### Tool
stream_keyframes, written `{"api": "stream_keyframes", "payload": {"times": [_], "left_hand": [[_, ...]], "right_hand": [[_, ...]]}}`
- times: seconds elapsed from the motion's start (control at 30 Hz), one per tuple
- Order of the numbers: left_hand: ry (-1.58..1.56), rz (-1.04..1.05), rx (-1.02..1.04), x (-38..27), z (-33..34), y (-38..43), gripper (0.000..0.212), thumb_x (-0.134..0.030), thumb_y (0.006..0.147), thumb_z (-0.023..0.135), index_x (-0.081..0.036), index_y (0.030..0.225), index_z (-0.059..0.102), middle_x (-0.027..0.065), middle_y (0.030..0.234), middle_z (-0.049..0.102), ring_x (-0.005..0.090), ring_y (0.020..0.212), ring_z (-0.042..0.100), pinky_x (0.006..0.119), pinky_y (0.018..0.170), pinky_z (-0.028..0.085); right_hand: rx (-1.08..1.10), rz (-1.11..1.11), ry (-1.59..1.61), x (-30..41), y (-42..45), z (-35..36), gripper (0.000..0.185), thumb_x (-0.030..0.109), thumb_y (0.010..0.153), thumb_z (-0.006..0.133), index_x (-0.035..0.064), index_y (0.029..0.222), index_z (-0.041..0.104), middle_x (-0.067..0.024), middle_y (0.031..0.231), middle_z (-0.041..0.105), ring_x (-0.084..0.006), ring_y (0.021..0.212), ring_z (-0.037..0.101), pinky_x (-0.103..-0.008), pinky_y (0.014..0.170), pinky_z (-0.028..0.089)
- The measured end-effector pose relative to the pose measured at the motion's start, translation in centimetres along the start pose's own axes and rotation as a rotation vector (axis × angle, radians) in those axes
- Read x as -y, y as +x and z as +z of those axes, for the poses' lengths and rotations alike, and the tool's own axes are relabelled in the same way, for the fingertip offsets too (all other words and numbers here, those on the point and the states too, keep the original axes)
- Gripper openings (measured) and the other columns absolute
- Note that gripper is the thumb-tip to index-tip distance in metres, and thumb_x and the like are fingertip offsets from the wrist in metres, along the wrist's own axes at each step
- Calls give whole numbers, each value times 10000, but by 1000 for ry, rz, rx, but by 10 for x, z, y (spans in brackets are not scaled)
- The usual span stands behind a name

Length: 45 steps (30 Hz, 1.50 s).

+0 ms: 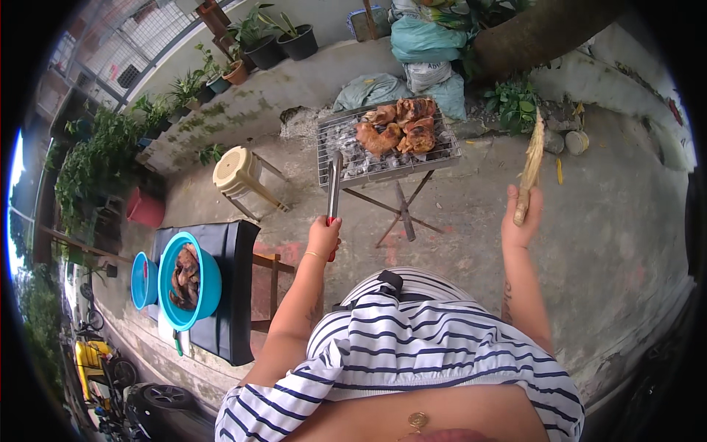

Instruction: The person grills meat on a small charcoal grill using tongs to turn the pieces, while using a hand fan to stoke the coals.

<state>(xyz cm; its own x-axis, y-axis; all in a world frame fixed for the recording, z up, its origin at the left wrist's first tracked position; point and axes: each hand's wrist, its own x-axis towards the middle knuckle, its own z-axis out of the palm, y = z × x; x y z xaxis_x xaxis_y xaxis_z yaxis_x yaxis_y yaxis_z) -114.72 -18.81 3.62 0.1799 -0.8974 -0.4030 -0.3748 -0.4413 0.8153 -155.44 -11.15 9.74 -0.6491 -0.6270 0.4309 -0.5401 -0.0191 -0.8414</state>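
My left hand [322, 238] grips metal tongs [333, 185] by their red handle. The tips of the tongs overlap the near left part of the charcoal grill [381, 175] from my viewpoint; whether they touch the grate cannot be made out. Several browned chicken pieces [378, 138] lie on the wire grate, right of its middle, above greyish charcoal [353, 160]. In my right hand [520, 224] is a stalk brush with a frayed end [531, 160], held upright to the right of the grill, apart from the meat.
To the left, a black-covered table [235, 309] bears a large blue basin [210, 295] of meat, a smaller blue basin [142, 298] and a green-handled utensil [178, 343]. A plastic stool [237, 166] stands near the grill. Behind are filled sacks [428, 41] and potted plants [298, 41].
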Motion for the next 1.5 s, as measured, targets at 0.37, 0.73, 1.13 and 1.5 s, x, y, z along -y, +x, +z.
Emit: {"api": "stream_keyframes", "payload": {"times": [0.37,0.73,1.13,1.5], "left_hand": [[64,118,136,8,-55,-20,330,-293,929,691,-5,1062,599,64,757,601,144,570,610,299,464,483],[120,-11,354,-86,-50,114,329,-283,931,681,2,1085,624,82,789,603,147,600,554,302,474,445],[-206,-29,527,-46,-56,78,167,-185,952,666,-42,1033,637,45,719,612,131,498,548,279,432,437],[-781,-134,130,-52,13,17,157,-203,994,611,-64,932,572,44,734,594,119,534,553,253,448,463]], "right_hand": [[392,64,157,69,-32,6,239,141,914,727,2,1035,574,-21,909,585,-128,861,513,-286,780,438],[431,405,210,-20,-73,-5,251,137,885,728,17,1052,583,-33,868,592,-139,824,534,-302,747,458],[745,359,149,-29,-27,38,218,123,861,747,27,1000,608,-12,869,586,-110,806,511,-285,704,449],[689,457,185,-28,-42,42,218,117,856,758,41,1005,618,-5,854,582,-108,793,518,-277,696,452]]}}
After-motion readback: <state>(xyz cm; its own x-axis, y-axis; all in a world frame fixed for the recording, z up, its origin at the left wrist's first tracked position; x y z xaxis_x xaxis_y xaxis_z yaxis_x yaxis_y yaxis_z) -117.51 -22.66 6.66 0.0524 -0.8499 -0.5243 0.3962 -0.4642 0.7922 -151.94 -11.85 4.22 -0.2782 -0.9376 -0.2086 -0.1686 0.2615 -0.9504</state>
